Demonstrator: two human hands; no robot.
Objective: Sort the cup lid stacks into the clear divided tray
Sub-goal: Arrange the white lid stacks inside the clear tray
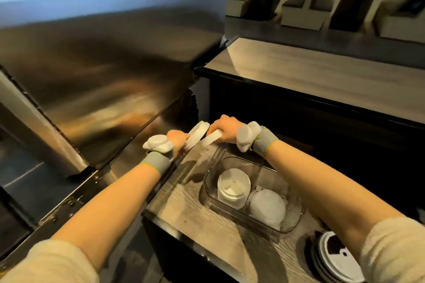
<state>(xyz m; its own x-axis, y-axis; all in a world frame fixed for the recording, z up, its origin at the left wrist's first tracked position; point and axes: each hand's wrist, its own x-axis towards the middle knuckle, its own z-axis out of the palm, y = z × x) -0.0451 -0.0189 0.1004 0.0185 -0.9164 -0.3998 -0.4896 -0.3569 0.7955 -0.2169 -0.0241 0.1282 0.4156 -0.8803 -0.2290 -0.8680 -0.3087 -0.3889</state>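
Grip detail, both hands at the far end of the counter [184,209]. The left stack [198,133], white lids tilted on edge, is clasped by the left hand [177,139], with the fingers curled round its lower rim. The right stack [212,138], also white and lying lower, is clasped by the right hand [223,128], with the fingers wrapped over its far side. The two stacks are held close together; whether they touch each other, or the wood below, cannot be told. White pads [247,136] are strapped to the backs of both hands, and grey bands [264,142] are worn at the wrists.

Nearer the camera, between the forearms and just beside the right one, the clear tray [205,181] stands on the counter. White lids [233,187] are seated in one compartment, and translucent domed lids [268,208] in the adjoining nearer one. The far part of the tray lies just below the right hand.

Flat lids [333,257], black and white, are piled on the counter at the lower right. Brushed steel [103,76], blurred, is seen to the left.
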